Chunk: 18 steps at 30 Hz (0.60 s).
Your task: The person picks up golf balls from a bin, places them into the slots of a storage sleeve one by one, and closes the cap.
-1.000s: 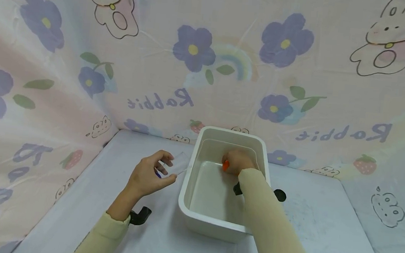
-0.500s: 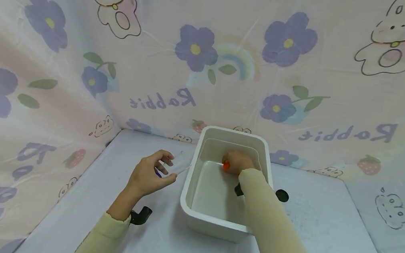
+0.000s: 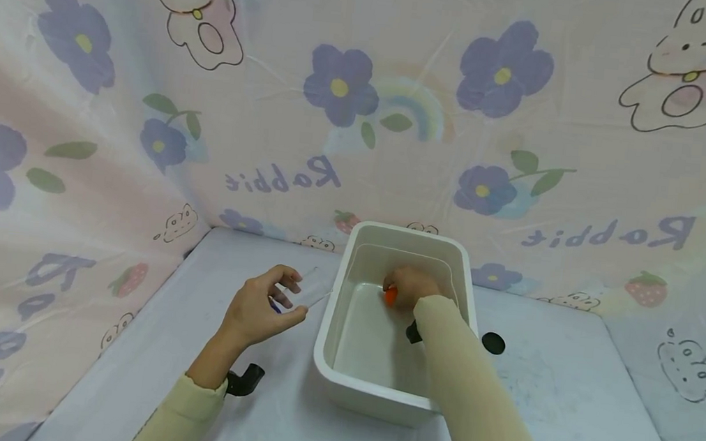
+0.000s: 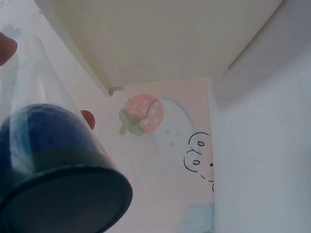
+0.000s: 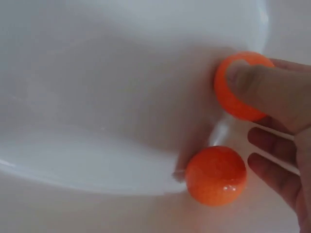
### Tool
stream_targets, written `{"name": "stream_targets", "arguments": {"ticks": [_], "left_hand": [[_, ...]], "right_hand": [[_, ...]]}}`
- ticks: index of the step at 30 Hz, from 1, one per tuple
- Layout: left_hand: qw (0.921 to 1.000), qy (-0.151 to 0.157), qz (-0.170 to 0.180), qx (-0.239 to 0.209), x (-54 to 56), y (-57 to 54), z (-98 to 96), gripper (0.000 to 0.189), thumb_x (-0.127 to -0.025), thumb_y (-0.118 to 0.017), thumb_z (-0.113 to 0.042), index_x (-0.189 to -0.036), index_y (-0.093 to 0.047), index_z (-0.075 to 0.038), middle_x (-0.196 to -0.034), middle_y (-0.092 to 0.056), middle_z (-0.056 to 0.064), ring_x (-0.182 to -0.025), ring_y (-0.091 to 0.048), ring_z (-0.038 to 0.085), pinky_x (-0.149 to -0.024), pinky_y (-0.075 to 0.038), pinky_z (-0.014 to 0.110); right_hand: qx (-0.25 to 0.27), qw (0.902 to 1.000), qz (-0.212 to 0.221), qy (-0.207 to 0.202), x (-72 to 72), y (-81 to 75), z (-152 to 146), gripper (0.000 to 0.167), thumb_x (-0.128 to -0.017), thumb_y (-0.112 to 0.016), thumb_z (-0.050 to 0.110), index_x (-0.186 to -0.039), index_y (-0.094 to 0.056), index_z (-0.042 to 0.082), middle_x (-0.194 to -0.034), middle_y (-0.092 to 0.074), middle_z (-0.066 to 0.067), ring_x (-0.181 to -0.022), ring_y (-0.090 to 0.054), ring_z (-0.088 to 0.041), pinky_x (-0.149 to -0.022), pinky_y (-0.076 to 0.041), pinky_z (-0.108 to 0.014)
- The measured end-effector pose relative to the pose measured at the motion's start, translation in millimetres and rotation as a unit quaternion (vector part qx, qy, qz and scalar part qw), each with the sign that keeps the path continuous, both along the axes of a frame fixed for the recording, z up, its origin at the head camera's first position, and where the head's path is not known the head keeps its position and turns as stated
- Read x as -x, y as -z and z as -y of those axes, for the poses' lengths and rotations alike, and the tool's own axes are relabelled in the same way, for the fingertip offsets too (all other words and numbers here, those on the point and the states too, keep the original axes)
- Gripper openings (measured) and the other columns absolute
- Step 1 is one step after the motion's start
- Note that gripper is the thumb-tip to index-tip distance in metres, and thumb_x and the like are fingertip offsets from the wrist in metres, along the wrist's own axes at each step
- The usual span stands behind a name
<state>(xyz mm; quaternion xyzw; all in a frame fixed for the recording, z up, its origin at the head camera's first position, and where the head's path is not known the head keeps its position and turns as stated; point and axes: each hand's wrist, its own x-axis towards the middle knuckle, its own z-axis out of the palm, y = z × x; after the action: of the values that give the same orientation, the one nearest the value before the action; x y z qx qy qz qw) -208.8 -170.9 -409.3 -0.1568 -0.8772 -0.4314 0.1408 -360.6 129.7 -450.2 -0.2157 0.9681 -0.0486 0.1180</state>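
Orange ball (image 5: 228, 97) is down in the white bin (image 3: 376, 388), pinched by the right hand (image 3: 413, 287) between thumb and fingers, with two lower fingers loose just beside a second orange ball (image 5: 216, 175). Since half a second ago that hand's only shifted a hair, so it looks like the work is still at the gripping bit. Left hand (image 3: 262, 303) barely moved, fingers curled round a clear cup (image 4: 36, 73) with something blue (image 4: 48, 131) inside

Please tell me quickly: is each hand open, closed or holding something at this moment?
Left hand: holding a clear cup, blue ball inside.
Right hand: holding one orange ball inside the tub.
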Motion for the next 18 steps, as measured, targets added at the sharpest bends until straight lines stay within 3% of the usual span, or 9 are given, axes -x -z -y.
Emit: {"name": "stream_targets", "arguments": {"ticks": [7,14,18], "left_hand": [[1.0,-0.001,-0.002,0.003,-1.3,-2.3,0.7,0.043,-0.073,-0.079,-0.022,-0.112,-0.059,-0.024,-0.097,-0.068,-0.006,-0.074,-0.068,0.017,-0.059,-0.053,0.023],[1.0,-0.002,0.002,-0.004,-1.7,-3.4,0.5,0.042,-0.073,-0.079,-0.023,-0.11,-0.059,-0.026,-0.096,-0.068,-0.007,-0.073,-0.068,0.016,-0.058,-0.053,0.024],[1.0,-0.001,-0.001,-0.001,-1.9,-5.1,-0.7,0.042,-0.073,-0.079,-0.022,-0.111,-0.06,-0.025,-0.096,-0.068,-0.007,-0.073,-0.067,0.013,-0.059,-0.053,0.024]], "right_hand": [[0.028,0.9995,-0.003,0.013,0.6,-3.6,-0.6,0.03,-0.078,-0.072,0.018,-0.106,-0.074,0.025,-0.101,-0.068,0.005,-0.088,-0.055,-0.02,-0.087,-0.049,-0.036],[0.031,0.9994,0.013,-0.002,1.1,-12.4,-2.6,0.032,-0.075,-0.074,0.011,-0.106,-0.073,0.021,-0.101,-0.066,0.003,-0.087,-0.055,-0.02,-0.081,-0.049,-0.035],[0.028,0.9991,0.012,-0.03,-0.9,-20.5,-1.8,0.031,-0.076,-0.074,0.011,-0.106,-0.073,0.02,-0.101,-0.065,0.003,-0.086,-0.055,-0.019,-0.077,-0.048,-0.033]]}}
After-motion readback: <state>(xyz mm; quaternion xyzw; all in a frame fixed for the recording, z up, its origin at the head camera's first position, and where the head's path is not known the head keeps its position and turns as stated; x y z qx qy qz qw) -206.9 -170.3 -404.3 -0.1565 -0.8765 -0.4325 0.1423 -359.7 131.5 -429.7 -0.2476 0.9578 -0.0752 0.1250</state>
